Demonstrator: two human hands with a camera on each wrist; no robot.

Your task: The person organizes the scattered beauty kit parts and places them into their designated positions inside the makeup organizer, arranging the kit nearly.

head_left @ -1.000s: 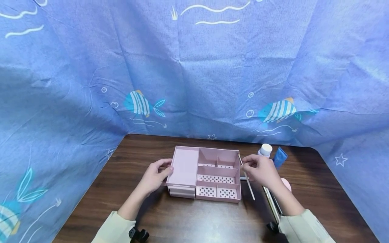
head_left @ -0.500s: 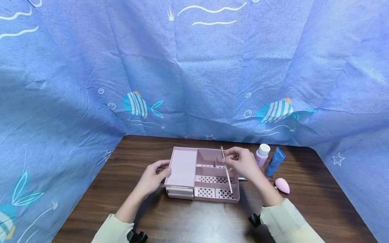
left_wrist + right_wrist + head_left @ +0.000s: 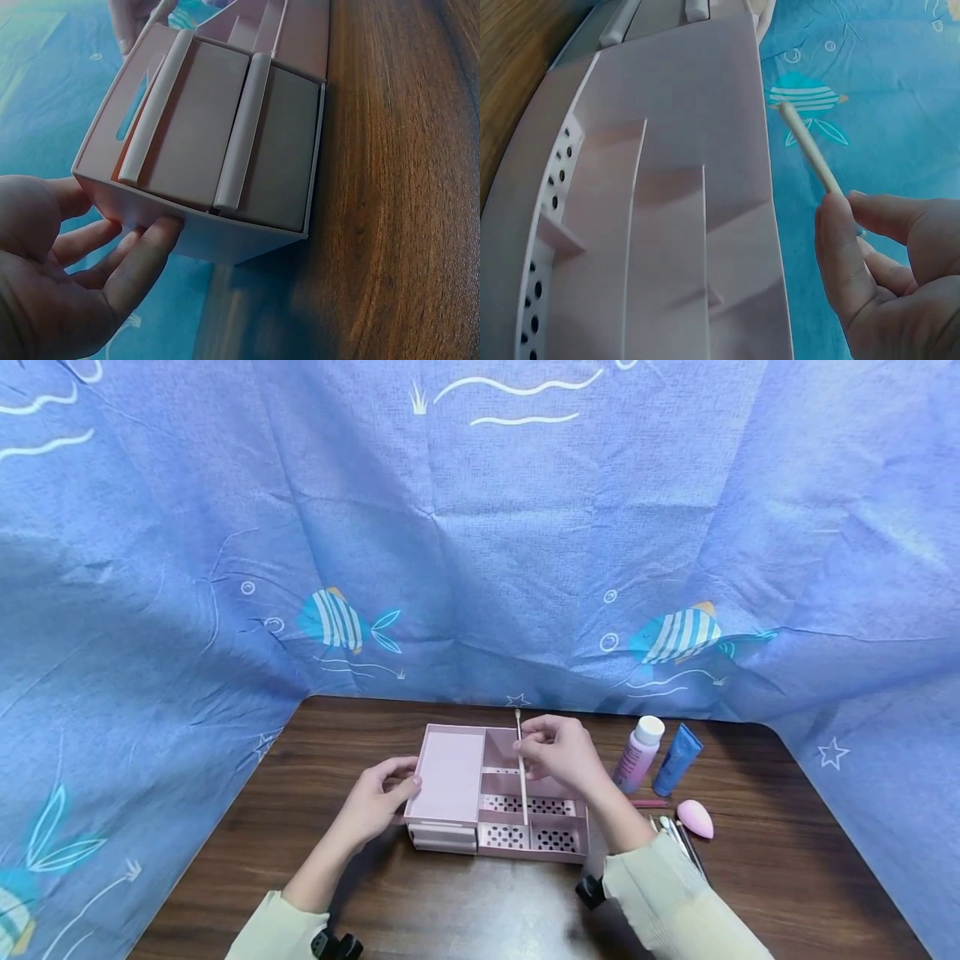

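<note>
A pink makeup organizer (image 3: 451, 774) with open compartments, perforated panels and two stacked drawers stands on the table. My left hand (image 3: 380, 797) grips its left edge, thumb over the top rim. In the left wrist view, several left fingers (image 3: 150, 251) lie against the side wall beside the drawers. My right hand (image 3: 558, 750) pinches a thin, pale-handled makeup brush (image 3: 522, 768) between thumb and fingers. The brush stands nearly upright over the compartments, bristles up. In the right wrist view its blunt handle end (image 3: 802, 139) points away from the hand, beyond the organizer's rim.
Right of the organizer stand a pink bottle (image 3: 637, 756) with a white cap and a blue tube (image 3: 678, 760). A pink makeup sponge (image 3: 695, 819) lies nearer, beside several slim brushes (image 3: 678, 837) partly under the right sleeve. A patterned blue cloth (image 3: 480, 568) hangs behind the table.
My right hand has carried the brush leftward, from beside the organizer's right wall to above its middle compartments, and the brush has turned more upright. My left hand keeps its place on the organizer.
</note>
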